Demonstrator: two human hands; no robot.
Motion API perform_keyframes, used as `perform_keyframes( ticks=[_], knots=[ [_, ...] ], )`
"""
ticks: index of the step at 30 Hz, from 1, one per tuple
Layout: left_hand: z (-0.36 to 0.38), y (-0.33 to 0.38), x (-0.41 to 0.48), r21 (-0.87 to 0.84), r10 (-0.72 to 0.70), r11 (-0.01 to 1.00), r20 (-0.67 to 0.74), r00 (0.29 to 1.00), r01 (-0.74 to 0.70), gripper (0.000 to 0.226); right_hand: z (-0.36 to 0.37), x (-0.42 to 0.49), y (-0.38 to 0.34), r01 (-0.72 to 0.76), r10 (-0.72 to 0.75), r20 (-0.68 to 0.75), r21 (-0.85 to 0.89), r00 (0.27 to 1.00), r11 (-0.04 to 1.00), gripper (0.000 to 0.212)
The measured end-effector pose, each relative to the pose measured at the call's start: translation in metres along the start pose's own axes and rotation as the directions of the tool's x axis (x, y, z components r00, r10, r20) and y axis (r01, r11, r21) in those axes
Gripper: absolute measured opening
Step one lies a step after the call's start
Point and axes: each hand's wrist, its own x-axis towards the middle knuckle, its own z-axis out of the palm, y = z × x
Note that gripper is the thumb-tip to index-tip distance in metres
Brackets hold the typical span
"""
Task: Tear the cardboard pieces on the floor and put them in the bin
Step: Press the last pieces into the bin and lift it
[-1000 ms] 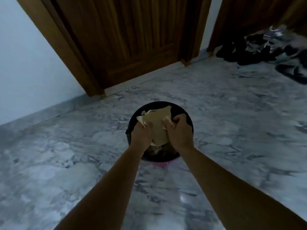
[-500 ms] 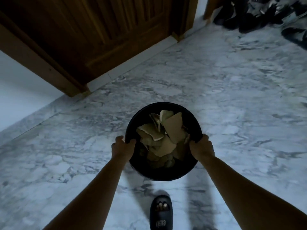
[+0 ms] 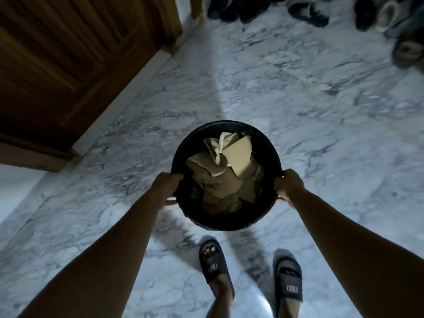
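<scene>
Left hand point(image 3: 168, 185) grips the left side of the bin point(image 3: 229, 222), with the fingers curled over the rim. Up in the upper left of the frame is a brown wooden door point(image 3: 68, 65). The bin is round and black and sits in the middle of the frame, over the grey and white marble floor point(image 3: 309, 111). It looks like it is held a little way up off the floor, but that is hard to tell for sure.

Inside the bin are the torn cardboard pieces point(image 3: 229, 173), piled and bent. All the cardboard that shows is in the bin. Below the bin, at the bottom of the frame, are the person's two feet in dark slippers point(image 3: 214, 262).

Right hand point(image 3: 289, 185) grips the right side of the rim in the same way. In the upper right corner, many shoes point(image 3: 390, 21) lie by the wall.

The tearing and the filling look done, so the step now seems to be holding or moving the full bin. Next, both hands should keep the bin flat so no piece tips out, and the feet should stay out from under it.
</scene>
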Motion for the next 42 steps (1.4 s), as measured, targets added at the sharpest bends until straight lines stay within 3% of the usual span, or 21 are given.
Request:
perform_keyframes(
  ticks=[4,7,13,24,28,33,39,42],
  knots=[
    [0.05,0.061,-0.096,0.199,0.1,0.975,0.031,0.995,-0.104,0.028,-0.119,-0.057,0.03,-0.048,0.05,-0.01,0.115,0.999,0.992,0.023],
    [0.126,0.103,-0.17,0.332,0.124,0.93,0.122,0.985,-0.158,0.024,-0.22,-0.091,0.085,-0.104,0.121,-0.051,0.255,0.991,0.961,0.013],
    [0.341,0.172,-0.297,0.468,0.199,0.826,0.279,0.939,-0.314,0.025,-0.413,-0.105,0.229,-0.163,0.247,-0.116,0.483,0.962,0.86,0.025],
    [0.726,0.177,-0.471,0.602,0.273,0.579,0.492,0.827,-0.55,0.029,-0.664,-0.119,0.486,-0.175,0.487,-0.222,0.744,0.845,0.644,0.018],
    [0.829,0.182,-0.5,0.604,0.289,0.51,0.551,0.783,-0.613,0.031,-0.712,-0.097,0.546,-0.15,0.533,-0.225,0.807,0.816,0.571,0.019],
    [0.939,0.192,-0.496,0.651,0.215,0.489,0.555,0.803,-0.581,0.035,-0.759,-0.039,0.602,-0.191,0.581,-0.126,0.87,0.804,0.454,0.026],
    [1.116,0.212,-0.442,0.713,0.153,0.419,0.555,0.818,-0.562,0.044,-0.817,0.103,0.679,-0.229,0.648,-0.015,0.929,0.762,0.29,0.029],
    [1.192,0.215,-0.404,0.734,0.144,0.407,0.537,0.831,-0.544,0.047,-0.834,0.18,0.705,-0.224,0.659,0.019,0.947,0.752,0.229,0.017]
  ],
)
